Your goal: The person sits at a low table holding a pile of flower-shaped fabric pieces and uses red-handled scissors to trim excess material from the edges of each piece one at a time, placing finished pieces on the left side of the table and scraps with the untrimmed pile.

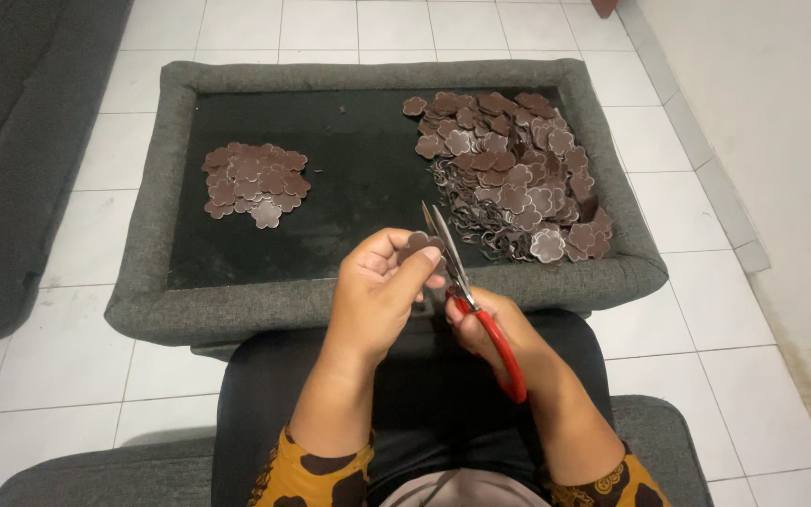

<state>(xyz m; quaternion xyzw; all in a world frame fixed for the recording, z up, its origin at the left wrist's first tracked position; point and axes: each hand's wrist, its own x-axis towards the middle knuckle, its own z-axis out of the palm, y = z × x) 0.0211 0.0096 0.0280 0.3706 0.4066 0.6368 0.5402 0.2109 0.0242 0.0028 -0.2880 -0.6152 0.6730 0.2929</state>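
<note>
Ahead of the fingers lies a grey padded tray [143, 291]: a small heap of brown flower shapes [255, 183] far left, a big heap [518, 174] right. White tiled floor [706, 310] around.

A small brown flower-shaped cutout [417, 246] sits pinched at its lower edge, raised above the padded tray's near rim, its flat face up. The scissors [462, 282] – red handles, thin grey blades slightly parted – point up and away, blades touching the cutout's right edge.
</note>
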